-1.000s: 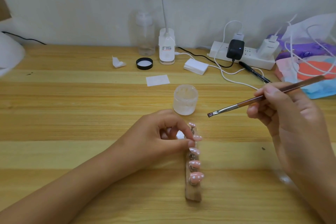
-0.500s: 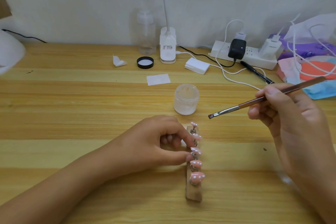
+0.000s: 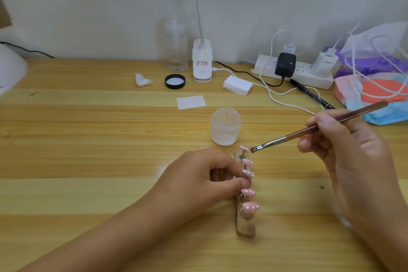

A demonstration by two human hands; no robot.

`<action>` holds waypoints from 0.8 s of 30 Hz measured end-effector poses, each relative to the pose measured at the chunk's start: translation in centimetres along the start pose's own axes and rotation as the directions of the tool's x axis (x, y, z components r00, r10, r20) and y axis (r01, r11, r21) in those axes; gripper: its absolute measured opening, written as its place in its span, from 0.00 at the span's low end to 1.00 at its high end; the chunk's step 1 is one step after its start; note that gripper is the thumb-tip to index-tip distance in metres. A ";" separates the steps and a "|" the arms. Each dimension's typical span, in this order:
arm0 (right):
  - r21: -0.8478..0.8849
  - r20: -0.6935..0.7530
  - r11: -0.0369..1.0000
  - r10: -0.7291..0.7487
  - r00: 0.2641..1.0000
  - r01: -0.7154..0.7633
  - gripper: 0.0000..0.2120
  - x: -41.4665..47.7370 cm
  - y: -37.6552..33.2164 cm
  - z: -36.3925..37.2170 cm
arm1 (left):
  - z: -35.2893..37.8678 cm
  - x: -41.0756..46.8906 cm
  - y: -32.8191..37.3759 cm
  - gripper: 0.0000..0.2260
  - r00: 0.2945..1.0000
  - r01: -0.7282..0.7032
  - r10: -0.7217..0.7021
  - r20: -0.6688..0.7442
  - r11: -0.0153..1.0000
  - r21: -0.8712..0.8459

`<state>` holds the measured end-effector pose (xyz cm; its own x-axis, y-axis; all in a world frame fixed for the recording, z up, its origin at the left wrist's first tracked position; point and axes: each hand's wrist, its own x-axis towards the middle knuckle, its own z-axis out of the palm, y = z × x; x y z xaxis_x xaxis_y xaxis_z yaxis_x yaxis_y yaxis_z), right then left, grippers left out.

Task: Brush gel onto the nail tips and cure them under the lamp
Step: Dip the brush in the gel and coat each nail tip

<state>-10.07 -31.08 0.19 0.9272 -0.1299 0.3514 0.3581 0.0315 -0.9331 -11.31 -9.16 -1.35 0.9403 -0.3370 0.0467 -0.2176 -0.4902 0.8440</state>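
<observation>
A wooden strip (image 3: 246, 228) lies lengthwise on the table and carries several pink nail tips (image 3: 249, 207) with white dots. My left hand (image 3: 198, 180) pinches the strip's left side near the middle, thumb and fingers curled. My right hand (image 3: 344, 150) holds a brown-handled flat brush (image 3: 293, 134); its bristle end hovers just right of the farthest nail tip (image 3: 244, 148). An open frosted gel jar (image 3: 225, 126) stands just beyond the strip. The white curing lamp (image 3: 10, 70) is cut off at the left edge.
Along the back are the jar's black lid (image 3: 175, 81), a clear pump bottle (image 3: 176, 51), a white desk-lamp base (image 3: 202, 62), wipe pads (image 3: 238, 85), a paper slip (image 3: 191, 102), a power strip (image 3: 293, 70) with cables, a black pen (image 3: 311, 96) and bags (image 3: 375, 77) at right.
The brush tip has dropped and moved left, closer to the farthest nail tip. My left hand keeps its hold on the strip, its grip shifted slightly.
</observation>
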 end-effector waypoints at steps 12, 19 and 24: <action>0.026 -0.038 0.999 -0.030 0.999 0.031 0.08 -0.1 0.1 0.0 | -0.7 -0.2 0.1 0.06 0.988 -0.042 -0.003 -0.152 0.955 -0.294; -0.083 0.011 0.987 -0.140 0.990 0.141 0.14 -0.1 -0.1 0.6 | -0.8 0.6 0.0 0.06 0.965 -0.074 -0.102 -0.241 0.778 -0.624; -0.084 0.043 0.980 -0.178 0.983 0.181 0.11 0.1 0.1 0.0 | -1.2 1.2 -0.2 0.02 0.980 0.000 -0.169 -0.101 0.512 -0.859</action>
<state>-9.96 -31.04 0.15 0.8527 -0.0908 0.5144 0.5092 -0.0755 -0.8573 -9.86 -8.49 -0.87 0.9851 -0.1666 -0.0429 0.1132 0.4398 0.8910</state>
